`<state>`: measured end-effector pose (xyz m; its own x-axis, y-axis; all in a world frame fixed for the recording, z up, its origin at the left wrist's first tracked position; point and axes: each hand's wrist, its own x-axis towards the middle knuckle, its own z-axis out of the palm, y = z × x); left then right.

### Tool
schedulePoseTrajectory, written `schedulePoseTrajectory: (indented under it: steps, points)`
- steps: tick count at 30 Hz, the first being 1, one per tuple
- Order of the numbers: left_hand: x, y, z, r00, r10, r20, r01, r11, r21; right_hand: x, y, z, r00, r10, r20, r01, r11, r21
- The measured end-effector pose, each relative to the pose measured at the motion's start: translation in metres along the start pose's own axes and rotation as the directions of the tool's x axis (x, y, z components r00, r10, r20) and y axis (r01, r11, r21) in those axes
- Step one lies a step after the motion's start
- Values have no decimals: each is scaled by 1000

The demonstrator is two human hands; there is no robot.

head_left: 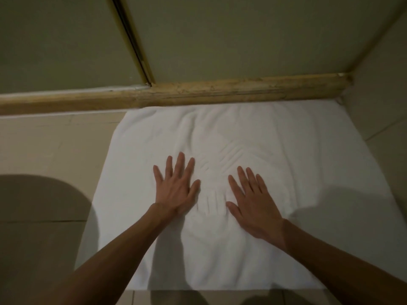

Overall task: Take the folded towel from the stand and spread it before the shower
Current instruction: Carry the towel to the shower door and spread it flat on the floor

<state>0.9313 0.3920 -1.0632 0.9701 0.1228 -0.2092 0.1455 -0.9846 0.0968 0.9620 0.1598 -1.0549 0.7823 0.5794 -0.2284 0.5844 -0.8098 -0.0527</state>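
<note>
A white towel (253,133) lies spread flat on the beige tiled floor, its far edge against the raised threshold (220,90) of the shower. My left hand (175,186) rests palm-down on the towel's middle, fingers straight and spread. My right hand (253,201) lies flat beside it, a hand's width to the right, fingers also straight. Small wrinkles run through the cloth between and beyond the two hands.
Frosted shower panels (242,36) with a metal frame strip (134,40) rise behind the threshold. A wall (381,84) closes in the right side. Bare floor tiles (50,146) lie to the left, with a rounded shadow over them.
</note>
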Motion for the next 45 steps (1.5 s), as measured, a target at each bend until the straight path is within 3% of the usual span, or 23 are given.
schedulePoseTrajectory:
  steps: [5,12,23,29,38,45]
  points:
    - [-8,-11,-2,998,-55,-13,54,998,-38,-1,0,1,1000,-3,-7,3,1000,17]
    - [15,-21,-3,997,-5,-73,-2,996,-93,7,0,-5,1000,-18,-14,18,999,35]
    - [98,-63,-27,995,-98,-35,96,994,-54,135,-2,-45,992,-78,-97,82,996,37]
    - [117,-72,-32,993,-114,-20,112,992,-59,175,-4,-42,995,-88,-37,90,995,45]
    - [141,-113,-38,954,-279,-109,273,960,-61,169,-11,-40,991,-34,-128,40,998,49]
    - [143,-129,-36,934,-356,-29,353,933,-69,171,-10,-33,986,-36,-161,44,998,48]
